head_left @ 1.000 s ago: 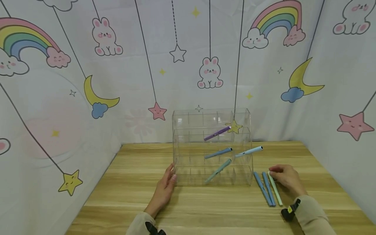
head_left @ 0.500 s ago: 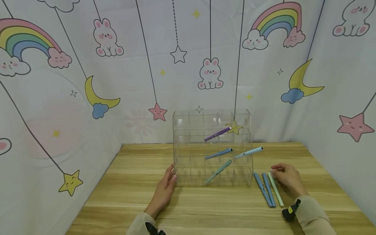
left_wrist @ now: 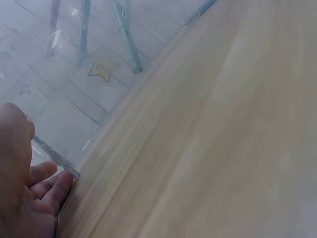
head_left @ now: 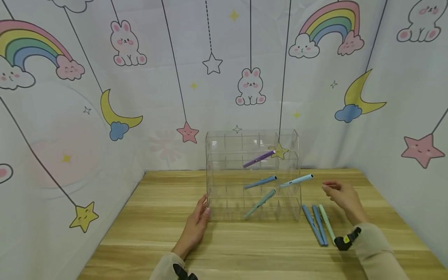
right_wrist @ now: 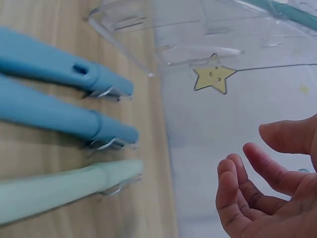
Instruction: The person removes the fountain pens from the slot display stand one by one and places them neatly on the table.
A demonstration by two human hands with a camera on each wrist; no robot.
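My clear rack (head_left: 217, 202) carries four pens (head_left: 260, 182), slanted; my left grip (head_left: 194, 227) holds its side. My right grip (head_left: 345, 198), moderately wide, hovers near three pens (head_left: 320, 225) on the table (head_left: 252, 245).

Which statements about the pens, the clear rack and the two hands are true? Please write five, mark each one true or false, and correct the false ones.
1. The left hand touches the clear rack. True.
2. Two blue pens and a pale green pen lie on the table. True.
3. The right hand is holding the pale green pen. False: the right hand holds nothing.
4. The purple pen is the lowest pen in the rack. False: it is the highest; the dull green pen is lowest.
5. In the head view, one end of the light blue pen shows beyond the rack's right edge. True.
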